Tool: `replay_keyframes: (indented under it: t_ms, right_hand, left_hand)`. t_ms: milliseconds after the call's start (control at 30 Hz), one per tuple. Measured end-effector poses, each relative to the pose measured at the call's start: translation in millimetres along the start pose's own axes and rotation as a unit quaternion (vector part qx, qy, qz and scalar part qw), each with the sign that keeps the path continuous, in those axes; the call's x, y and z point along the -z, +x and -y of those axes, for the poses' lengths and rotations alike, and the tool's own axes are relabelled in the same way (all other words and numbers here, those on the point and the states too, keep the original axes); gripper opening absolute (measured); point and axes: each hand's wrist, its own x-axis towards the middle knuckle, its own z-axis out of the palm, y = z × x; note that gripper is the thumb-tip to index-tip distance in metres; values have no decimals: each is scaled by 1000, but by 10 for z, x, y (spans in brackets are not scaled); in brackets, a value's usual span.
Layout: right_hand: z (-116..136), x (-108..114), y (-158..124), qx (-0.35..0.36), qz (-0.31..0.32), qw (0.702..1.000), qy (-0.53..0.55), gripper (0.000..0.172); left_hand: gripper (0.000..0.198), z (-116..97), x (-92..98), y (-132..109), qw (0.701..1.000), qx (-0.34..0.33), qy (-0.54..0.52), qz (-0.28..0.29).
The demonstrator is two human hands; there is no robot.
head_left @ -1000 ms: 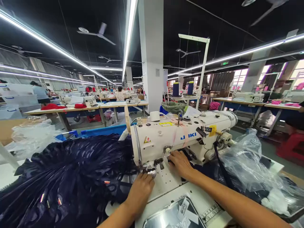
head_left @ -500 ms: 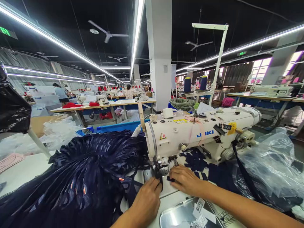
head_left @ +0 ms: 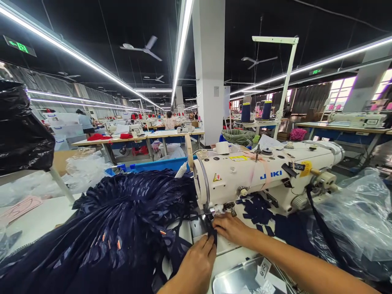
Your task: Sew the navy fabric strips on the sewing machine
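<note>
A white JUKI sewing machine [head_left: 241, 173] stands before me, its needle area partly hidden by my fingers. My left hand [head_left: 197, 259] is closed on a narrow dark navy strip [head_left: 212, 237] just in front of the presser foot. Close beside it, my right hand [head_left: 231, 229] has its fingertips together at the same strip, by the needle; whatever small piece is under them is hidden. A large gathered heap of navy lace fabric [head_left: 122, 220] lies left of the machine. Small navy pieces [head_left: 255, 209] are scattered on the bed behind my right hand.
A metal-lidded tray [head_left: 228, 281] with white labels lies at the front. Clear plastic bags [head_left: 361, 216] cover the right side. A black bag [head_left: 24, 130] hangs at left. Thread cones [head_left: 246, 112] stand behind; people sit at distant tables.
My right hand has moved left to the strip at the needle, and the small navy piece under it is no longer visible. The whole view has shifted slightly right and down.
</note>
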Motion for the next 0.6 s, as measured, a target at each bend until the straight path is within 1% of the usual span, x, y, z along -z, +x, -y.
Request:
replay_keyframes:
  t_ms: [67, 133, 167, 233, 300, 367, 467, 600]
  right_hand:
    - [29, 3, -3, 12, 6, 998, -56, 15]
    - [50, 8, 4, 13, 11, 997, -82, 18]
    - [54, 15, 12, 10, 15, 997, -72, 18]
    - [48, 39, 36, -5, 26, 1000, -12, 17]
    - [23, 69, 60, -25, 40, 997, 53, 17]
    - [-13, 91, 79, -39, 50, 994, 92, 15]
    - [-73, 88, 92, -45, 57, 991, 116, 14]
    - [-121, 46, 96, -47, 62, 987, 139, 15]
  left_hand:
    - [45, -2, -24, 2, 1000, -1, 8, -13]
    - [43, -5, -49, 4, 1000, 1, 6, -30]
    - [42, -7, -56, 8, 999, 4, 2, -37]
    - [40, -11, -56, 22, 999, 17, -7, -39]
    - [38, -13, -35, 44, 999, 32, -14, -26]
    - [36, -14, -2, 69, 999, 40, -22, -7]
    - [36, -9, 51, 96, 998, 46, -43, 6]
    - [38, 8, 116, 115, 995, 55, -78, 6]
